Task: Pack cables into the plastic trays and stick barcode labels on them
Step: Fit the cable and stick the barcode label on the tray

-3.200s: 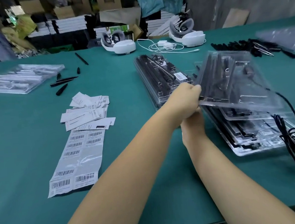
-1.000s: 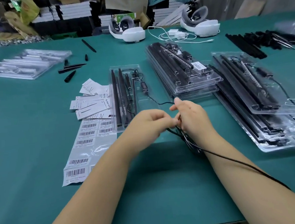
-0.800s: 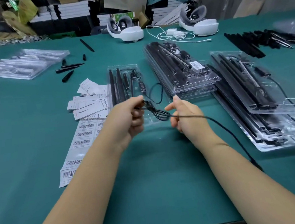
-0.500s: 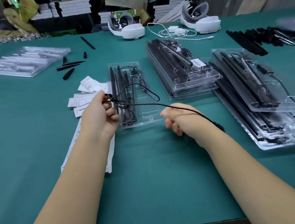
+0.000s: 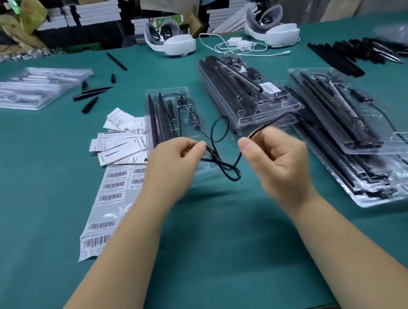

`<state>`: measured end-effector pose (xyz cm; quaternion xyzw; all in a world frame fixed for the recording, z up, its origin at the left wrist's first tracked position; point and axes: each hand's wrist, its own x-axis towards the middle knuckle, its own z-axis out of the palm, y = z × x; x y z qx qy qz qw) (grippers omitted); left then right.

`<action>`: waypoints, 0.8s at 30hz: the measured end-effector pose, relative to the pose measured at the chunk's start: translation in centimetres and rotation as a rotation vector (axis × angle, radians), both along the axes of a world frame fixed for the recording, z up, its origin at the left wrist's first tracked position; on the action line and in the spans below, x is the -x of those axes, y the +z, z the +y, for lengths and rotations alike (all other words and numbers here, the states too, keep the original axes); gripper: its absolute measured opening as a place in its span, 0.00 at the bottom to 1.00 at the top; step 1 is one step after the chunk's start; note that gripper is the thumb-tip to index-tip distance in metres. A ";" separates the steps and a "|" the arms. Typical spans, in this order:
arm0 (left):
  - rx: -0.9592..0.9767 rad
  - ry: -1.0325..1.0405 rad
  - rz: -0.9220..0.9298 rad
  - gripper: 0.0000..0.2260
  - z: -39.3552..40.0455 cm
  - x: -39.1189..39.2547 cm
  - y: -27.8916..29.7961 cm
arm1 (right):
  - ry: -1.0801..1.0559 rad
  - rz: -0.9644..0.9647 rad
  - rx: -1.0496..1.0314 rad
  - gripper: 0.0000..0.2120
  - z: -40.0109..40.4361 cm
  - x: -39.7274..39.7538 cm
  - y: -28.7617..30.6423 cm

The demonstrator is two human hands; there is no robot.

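Head view: over the green table [image 5: 39, 168], the left hand [image 5: 174, 164] pinches a gathered bundle of the thin black cable [image 5: 221, 164], while the right hand [image 5: 275, 159] pinches the same cable further along. The cable runs up to the clear plastic tray [image 5: 166, 101] just beyond, which holds black rods. To its right lie two stacks of filled trays [image 5: 247, 94]. To its left lie barcode labels [image 5: 112, 187].

At twelve o'clock I note two white headsets [image 5: 176, 42] [image 5: 274, 31] on the green tabletop [image 5: 219, 251], a white charger cable [image 5: 237, 45] between them; stacked boxes [image 5: 82, 17] behind, at eleven.
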<state>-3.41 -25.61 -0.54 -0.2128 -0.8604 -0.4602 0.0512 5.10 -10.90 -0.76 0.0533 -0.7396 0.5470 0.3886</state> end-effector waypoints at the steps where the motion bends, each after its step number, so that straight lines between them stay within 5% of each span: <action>1: 0.074 -0.023 0.107 0.11 0.2 -0.4 -0.2 | 0.001 -0.045 -0.071 0.12 -0.3 0.1 -0.2; 5: 0.069 -0.319 0.095 0.16 0.7 -1.1 -0.3 | -0.123 -0.406 -0.119 0.06 -0.7 1.5 -1.0; 8: 0.019 -0.468 -0.004 0.26 0.2 -0.4 0.0 | -0.173 -0.454 -0.031 0.04 -0.4 1.8 -1.5; 13: 0.492 -0.264 0.264 0.25 0.5 0.8 -1.6 | -0.141 -0.591 -0.126 0.11 0.4 1.9 -1.5; 17: 0.804 -0.162 0.360 0.33 1.0 1.5 -2.3 | -0.058 -0.512 0.067 0.08 0.2 2.0 -1.2; 24: 0.720 -0.228 0.267 0.26 0.4 1.0 -0.7 | -0.290 -0.276 0.133 0.12 1.2 1.9 -0.6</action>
